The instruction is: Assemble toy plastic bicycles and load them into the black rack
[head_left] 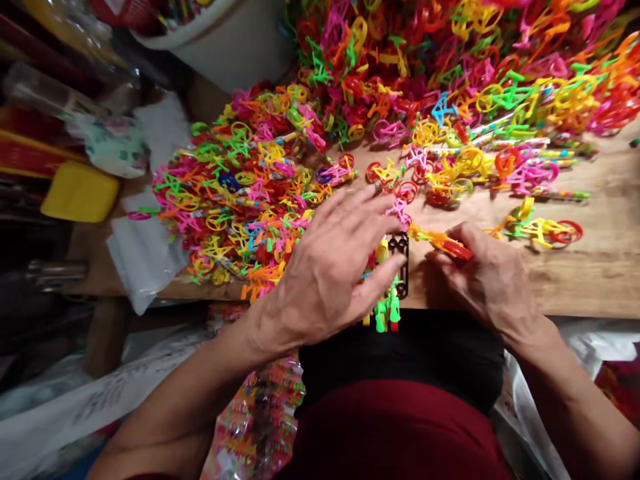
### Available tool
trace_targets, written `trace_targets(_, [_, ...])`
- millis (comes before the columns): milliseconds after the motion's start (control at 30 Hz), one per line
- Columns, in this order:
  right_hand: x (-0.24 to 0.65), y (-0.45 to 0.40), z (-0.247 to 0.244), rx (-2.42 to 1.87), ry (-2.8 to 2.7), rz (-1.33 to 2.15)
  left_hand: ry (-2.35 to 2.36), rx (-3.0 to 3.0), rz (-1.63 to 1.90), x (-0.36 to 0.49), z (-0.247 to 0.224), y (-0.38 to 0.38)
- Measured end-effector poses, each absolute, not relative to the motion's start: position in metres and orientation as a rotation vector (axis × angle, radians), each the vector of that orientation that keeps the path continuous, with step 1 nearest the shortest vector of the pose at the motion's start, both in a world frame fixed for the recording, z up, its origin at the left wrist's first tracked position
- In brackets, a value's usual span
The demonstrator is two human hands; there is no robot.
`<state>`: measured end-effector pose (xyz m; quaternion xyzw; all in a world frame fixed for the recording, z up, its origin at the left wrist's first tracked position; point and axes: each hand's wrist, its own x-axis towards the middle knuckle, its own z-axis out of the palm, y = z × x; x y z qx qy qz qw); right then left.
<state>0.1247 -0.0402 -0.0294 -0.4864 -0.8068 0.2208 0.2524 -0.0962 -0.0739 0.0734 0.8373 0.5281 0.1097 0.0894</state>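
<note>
My left hand [335, 253] reaches over the table with its fingers stretched out and thumb apart, holding nothing that I can see. Its fingertips lie beside a pink toy bicycle part [399, 211] and a red-wheeled toy bicycle [383, 172]. Partly under the thumb is a dark brown plastic rack [404, 287], with green and yellow plastic pieces [383, 315] standing out past the table edge. Between the thumb and fingers of my right hand [485, 277] is a small orange and red toy bicycle [443, 241], its orange end pointing left.
Heaps of bright plastic toy bicycles [250, 180] cover the left and back of the wooden table [600, 280]. Patterned sticks [565, 195] and another yellow and green bicycle [545, 230] lie right. A white bucket [240, 53], yellow box [80, 192] and white bags [145, 260] stand left.
</note>
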Motion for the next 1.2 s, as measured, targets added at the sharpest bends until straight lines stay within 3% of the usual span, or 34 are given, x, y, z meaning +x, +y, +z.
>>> trace_targets(300, [0.098,-0.044,-0.028,-1.048,-2.047,0.82,1.72,2.402,0.18,-0.098,0.038,-0.046])
trace_targets(1000, [0.075,-0.033,-0.05,-0.818,-2.107,0.651,1.627,2.479,0.286,-0.096,0.045,-0.051])
trace_targets(1200, [0.093,-0.009,-0.027,-0.802,-2.219,0.91,1.5,2.459,0.166,-0.095,0.047,-0.047])
